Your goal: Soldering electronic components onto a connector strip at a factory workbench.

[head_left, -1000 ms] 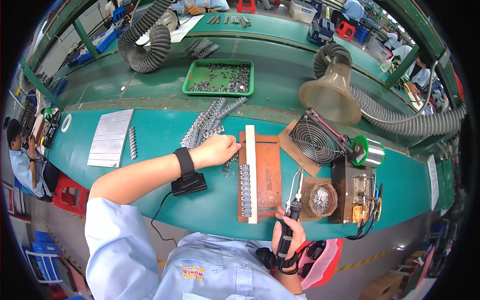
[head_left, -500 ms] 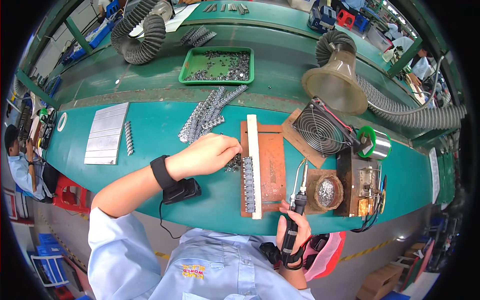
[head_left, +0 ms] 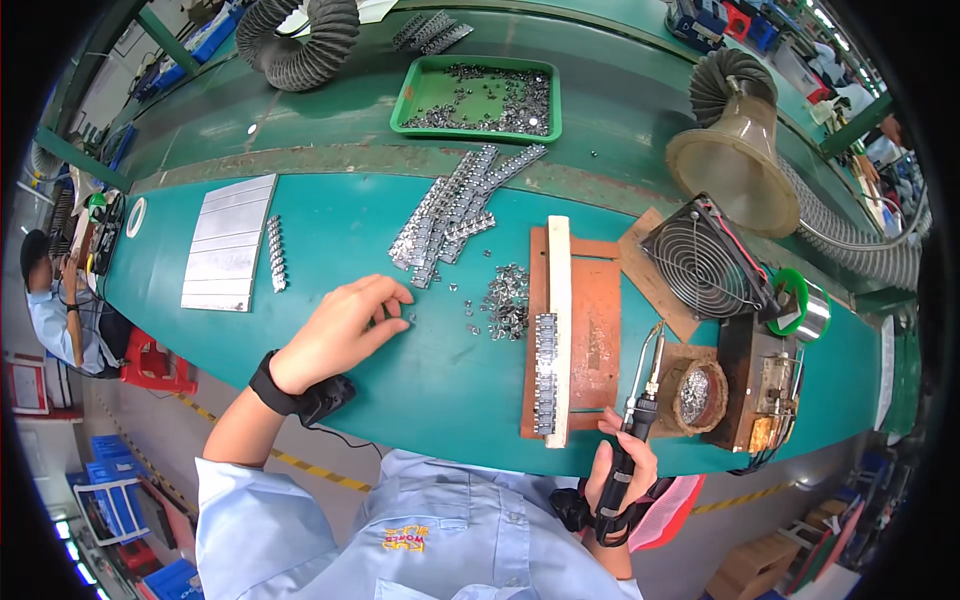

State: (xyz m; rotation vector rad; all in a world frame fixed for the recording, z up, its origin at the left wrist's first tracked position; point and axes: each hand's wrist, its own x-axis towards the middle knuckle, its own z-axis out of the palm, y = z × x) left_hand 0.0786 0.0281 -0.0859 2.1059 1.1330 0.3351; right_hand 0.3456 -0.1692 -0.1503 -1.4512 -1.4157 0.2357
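Head view: left hand (head_left: 340,328), grip spread; right hand (head_left: 642,464), grip round a soldering iron (head_left: 641,416).

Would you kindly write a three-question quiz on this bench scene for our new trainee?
1. Which hand holds the iron?
2. True or false: the left hand is inside the green tray.
3. Fill the gap: in the picture, the fan is to the ____ of the white strip.

Key:
1. The right hand.
2. False; it is over the table.
3. Right.
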